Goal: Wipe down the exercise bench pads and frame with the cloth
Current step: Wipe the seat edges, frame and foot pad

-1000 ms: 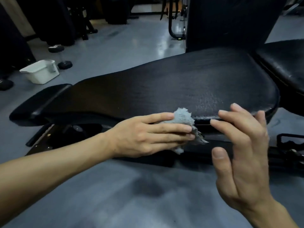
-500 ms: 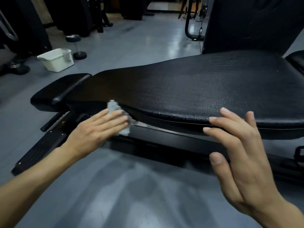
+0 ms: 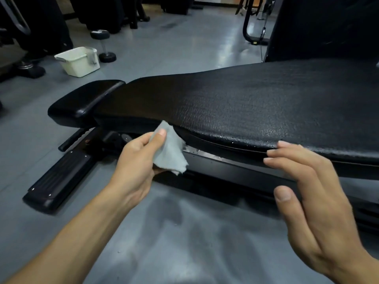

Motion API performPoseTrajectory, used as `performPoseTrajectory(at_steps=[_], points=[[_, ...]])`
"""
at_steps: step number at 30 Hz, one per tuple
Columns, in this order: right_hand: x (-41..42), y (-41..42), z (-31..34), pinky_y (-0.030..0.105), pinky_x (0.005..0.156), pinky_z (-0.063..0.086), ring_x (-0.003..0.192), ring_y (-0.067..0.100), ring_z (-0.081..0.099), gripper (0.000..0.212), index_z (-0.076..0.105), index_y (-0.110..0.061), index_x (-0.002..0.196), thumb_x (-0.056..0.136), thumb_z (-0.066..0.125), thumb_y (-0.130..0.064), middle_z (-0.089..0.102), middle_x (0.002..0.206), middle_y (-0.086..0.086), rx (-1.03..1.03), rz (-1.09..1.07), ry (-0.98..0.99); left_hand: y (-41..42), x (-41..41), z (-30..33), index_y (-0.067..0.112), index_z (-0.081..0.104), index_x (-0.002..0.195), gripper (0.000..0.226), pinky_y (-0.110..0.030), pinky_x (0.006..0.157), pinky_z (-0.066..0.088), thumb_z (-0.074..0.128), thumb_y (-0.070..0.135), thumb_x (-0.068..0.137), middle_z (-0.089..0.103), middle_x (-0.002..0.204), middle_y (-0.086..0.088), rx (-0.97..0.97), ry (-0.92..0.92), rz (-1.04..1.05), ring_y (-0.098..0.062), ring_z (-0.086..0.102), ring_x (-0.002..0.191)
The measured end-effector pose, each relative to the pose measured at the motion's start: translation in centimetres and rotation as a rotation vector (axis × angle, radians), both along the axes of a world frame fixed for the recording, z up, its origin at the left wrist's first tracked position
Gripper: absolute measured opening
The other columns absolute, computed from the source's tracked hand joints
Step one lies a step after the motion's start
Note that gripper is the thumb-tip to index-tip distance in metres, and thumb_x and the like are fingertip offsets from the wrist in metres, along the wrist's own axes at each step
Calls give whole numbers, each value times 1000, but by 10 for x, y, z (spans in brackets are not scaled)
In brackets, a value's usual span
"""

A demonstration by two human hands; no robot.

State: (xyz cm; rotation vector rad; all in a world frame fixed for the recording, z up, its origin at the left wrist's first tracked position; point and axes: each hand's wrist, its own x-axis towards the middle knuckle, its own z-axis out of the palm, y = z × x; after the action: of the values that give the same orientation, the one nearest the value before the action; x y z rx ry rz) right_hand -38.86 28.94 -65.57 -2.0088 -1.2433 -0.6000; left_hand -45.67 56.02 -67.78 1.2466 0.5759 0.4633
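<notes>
Change: left hand [image 3: 136, 158] has slid the small grey-blue wiping cloth [image 3: 170, 152] leftward along the long black textured bench pad [image 3: 246, 107] edge.
Grip: thumb and fingers pinch cloth, now touching the pad's lower rim; right hand [image 3: 311, 193] flat, fingers straight, empty.
Risk: droplets on the black steel frame rail [image 3: 235, 167] may get missed.
Count: two hands, one cloth, two pads visible.

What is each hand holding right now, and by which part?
The left hand pinches the crumpled pale grey cloth near its upper edge, thumb on top. The right hand holds nothing; its fingers lie straight beside the black textured bench pad.
</notes>
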Motion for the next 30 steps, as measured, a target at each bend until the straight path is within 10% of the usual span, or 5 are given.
performPoseTrajectory(at_steps=[3,8,16,23,30], points=[[-1,3,4,42,115,33,138,21,45,35,56,-9,128,99,41,-23,55,133,4,-2,3,-12,4,-4,0,1,67,119,33,-32,76,62,67,24,96,74,107,-14,-108,-69,111,-22,72,96],[0,12,3,41,112,34,135,21,47,34,57,-10,126,98,43,-22,57,131,2,-11,-6,-24,-14,9,-8,20,66,100,13,-37,88,56,74,26,91,71,95,1,239,-175,313,-12,68,90],[4,15,1,42,112,32,133,24,50,32,56,-14,126,99,42,-24,61,127,5,-60,-24,-64,-101,16,-28,11,65,97,20,-26,80,49,71,-4,86,62,95,3,829,-316,-46,-12,60,89],[-3,13,-5,29,109,37,117,22,57,30,67,-6,115,99,48,-21,66,116,6,-121,23,-103,-56,18,-44,16,71,96,11,-38,74,55,76,23,89,74,88,2,467,-165,-34,-13,66,80],[-14,30,-39,19,100,50,119,8,65,73,60,-30,131,64,82,-49,68,129,-9,98,129,1277,-32,-21,-30,7,74,98,22,-26,78,53,59,23,100,71,92,-3,205,-152,-602,-12,65,88]])
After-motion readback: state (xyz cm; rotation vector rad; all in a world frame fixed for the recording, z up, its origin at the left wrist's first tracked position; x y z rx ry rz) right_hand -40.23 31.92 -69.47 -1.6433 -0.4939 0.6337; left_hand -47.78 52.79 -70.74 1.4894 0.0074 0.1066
